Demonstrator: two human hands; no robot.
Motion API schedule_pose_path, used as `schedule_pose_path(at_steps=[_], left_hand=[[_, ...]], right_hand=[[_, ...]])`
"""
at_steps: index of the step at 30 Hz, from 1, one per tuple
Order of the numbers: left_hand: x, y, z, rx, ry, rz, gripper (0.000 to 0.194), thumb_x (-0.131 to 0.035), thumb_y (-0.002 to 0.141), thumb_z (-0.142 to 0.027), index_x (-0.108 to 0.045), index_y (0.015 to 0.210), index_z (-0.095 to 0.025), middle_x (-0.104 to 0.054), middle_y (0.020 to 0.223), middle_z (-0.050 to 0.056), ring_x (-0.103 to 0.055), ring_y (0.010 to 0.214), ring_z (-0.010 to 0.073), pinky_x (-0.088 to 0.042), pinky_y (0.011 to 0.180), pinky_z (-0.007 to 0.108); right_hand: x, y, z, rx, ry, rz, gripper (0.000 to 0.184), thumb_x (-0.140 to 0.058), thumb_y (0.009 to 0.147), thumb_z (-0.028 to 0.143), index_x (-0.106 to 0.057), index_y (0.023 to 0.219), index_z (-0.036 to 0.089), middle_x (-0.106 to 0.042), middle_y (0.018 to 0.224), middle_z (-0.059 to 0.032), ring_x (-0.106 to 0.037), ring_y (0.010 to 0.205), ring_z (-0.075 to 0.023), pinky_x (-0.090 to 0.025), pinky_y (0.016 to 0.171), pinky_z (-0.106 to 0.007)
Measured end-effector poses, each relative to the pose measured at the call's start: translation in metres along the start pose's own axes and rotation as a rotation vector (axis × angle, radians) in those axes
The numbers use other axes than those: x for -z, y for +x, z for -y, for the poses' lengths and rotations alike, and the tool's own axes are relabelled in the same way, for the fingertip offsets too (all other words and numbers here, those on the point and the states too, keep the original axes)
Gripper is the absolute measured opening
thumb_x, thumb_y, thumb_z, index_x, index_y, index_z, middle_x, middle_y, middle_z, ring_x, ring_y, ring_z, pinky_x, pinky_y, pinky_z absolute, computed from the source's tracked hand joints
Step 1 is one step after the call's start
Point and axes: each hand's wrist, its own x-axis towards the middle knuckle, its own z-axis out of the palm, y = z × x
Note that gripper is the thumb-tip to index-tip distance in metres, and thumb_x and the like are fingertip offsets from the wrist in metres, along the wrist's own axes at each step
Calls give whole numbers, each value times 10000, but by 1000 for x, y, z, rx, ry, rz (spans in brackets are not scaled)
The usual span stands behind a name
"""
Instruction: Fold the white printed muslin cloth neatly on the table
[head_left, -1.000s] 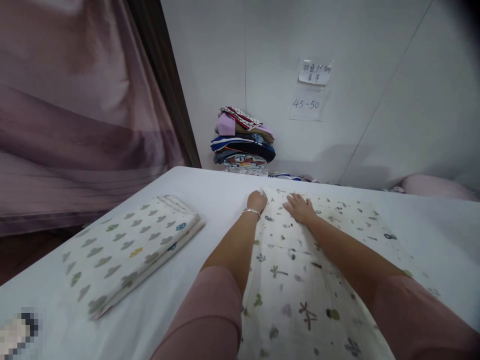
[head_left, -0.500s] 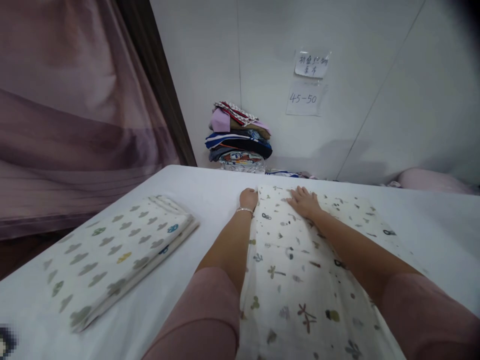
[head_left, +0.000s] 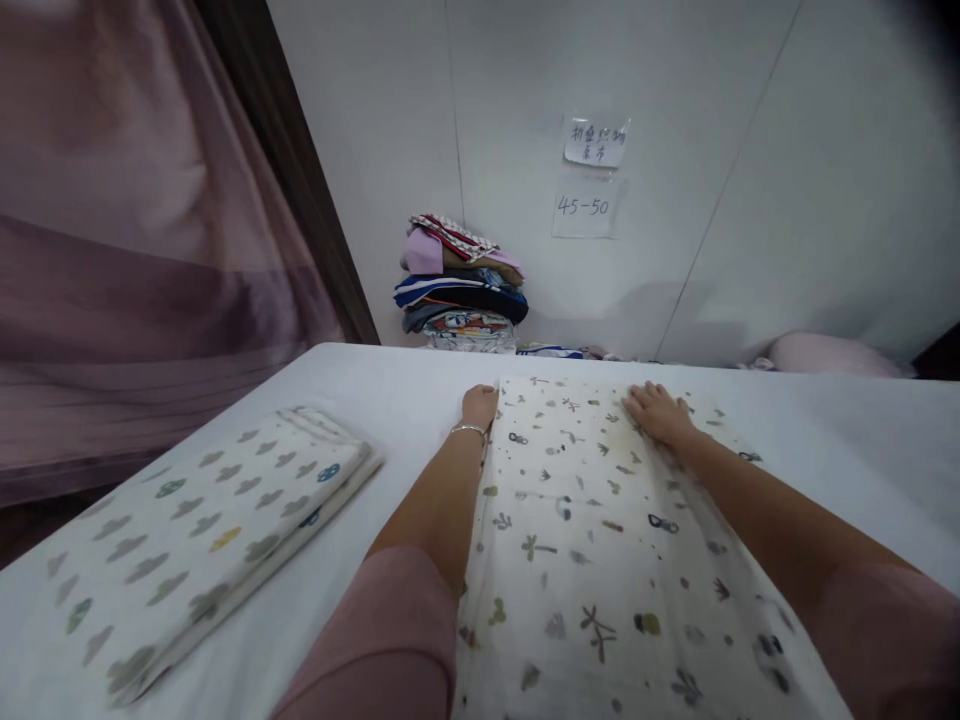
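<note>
Smoothing, most likely, a white cloth with small plant prints (head_left: 577, 590) over the white table (head_left: 862, 450). Running long from the near edge of view to the far side, between the forearms. Slight creases down its length. At left, well apart, lying folded in thick layers: a cloud-print cloth (head_left: 195, 530).

At the far end, left hand (head_left: 478, 405) curled against the far left corner; cannot tell whether pinching fabric. Right hand (head_left: 658, 412) laid palm down near the far edge, fingers loosely spread, some print showing beyond it to the right. Beyond the table, against the wall: a stack of folded fabrics (head_left: 465, 290), then, higher up, a sheet marked 45-50 (head_left: 583, 207).

Judged as calling for next: light, even pressure outward to the right, left corner kept anchored, no dragging of layers.

Compared with half a second ago: near and middle print more exposed between the arms; at the far end, right hand shifted clearly rightward, away from left hand, with left hand unchanged at the corner. View turned slightly too.
</note>
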Motion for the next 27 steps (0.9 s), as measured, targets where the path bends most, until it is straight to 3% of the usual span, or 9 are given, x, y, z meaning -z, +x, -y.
schedule_pose_path(at_steps=[4, 7, 10, 15, 18, 21, 23, 27], left_hand=[[4, -15, -12, -80, 55, -47, 397, -517, 854, -329, -601, 1169, -102, -617, 1212, 153, -560, 1137, 232, -416, 943, 295], [1, -35, -17, -356, 234, -50, 445, -485, 880, -343, -519, 1269, -132, -451, 1405, 152, -401, 1298, 262, -310, 1066, 387], [-6, -52, -11, -597, 478, 61, 426, -438, 903, -396, -510, 1270, -193, -374, 1469, 107, -293, 1360, 283, -221, 1102, 503], [-8, -55, 4, -565, 555, 115, 443, -331, 934, -461, -449, 1316, -271, -340, 1494, 62, -279, 1357, 296, -214, 1074, 563], [-4, -50, -1, -558, 576, 139, 453, -320, 934, -465, -434, 1331, -278, -323, 1504, 55, -265, 1366, 295, -209, 1077, 558], [2, -52, -15, -476, 601, 243, 521, -306, 924, -505, -393, 1373, -254, -246, 1535, 71, -219, 1390, 314, -203, 1078, 575], [8, -65, -22, -458, 619, 256, 593, -284, 915, -551, -359, 1404, -224, -181, 1553, 86, -172, 1408, 322, -181, 1086, 587], [17, -122, -5, -698, 658, 203, 653, -263, 911, -585, -351, 1421, -188, -193, 1548, 86, -136, 1425, 279, -108, 1133, 539]], right_hand=[[-6, -14, -39, 14, -17, -10, 629, -159, 917, 560, -360, 1417, 236, -256, 1526, -87, -223, 1386, -307, -236, 1054, -613], [-9, -16, -44, -3, -11, 5, 639, -152, 917, 563, -333, 1433, 232, -224, 1539, -75, -208, 1395, -285, -214, 1072, -599], [-9, -15, -45, -9, -11, 37, 627, -160, 917, 563, -325, 1436, 252, -210, 1545, -64, -191, 1403, -273, -204, 1079, -590], [-4, -21, -63, -99, -20, -7, 622, -163, 911, 577, -385, 1395, 257, -266, 1523, -81, -242, 1382, -289, -248, 1053, -600], [3, -34, -70, -148, -16, -4, 620, -152, 915, 565, -394, 1386, 243, -304, 1503, -95, -268, 1368, -300, -265, 1028, -627], [7, -65, -74, -143, -20, -15, 642, -139, 921, 559, -349, 1419, 213, -270, 1518, -100, -219, 1393, -283, -232, 1065, -596], [3, -100, -81, -106, -35, -18, 650, -147, 921, 563, -312, 1443, 212, -225, 1538, -84, -175, 1410, -268, -210, 1096, -553], [-15, -188, -107, -58, -64, -22, 643, -166, 919, 570, -305, 1454, 242, -218, 1542, -51, -155, 1417, -255, -202, 1115, -515]])
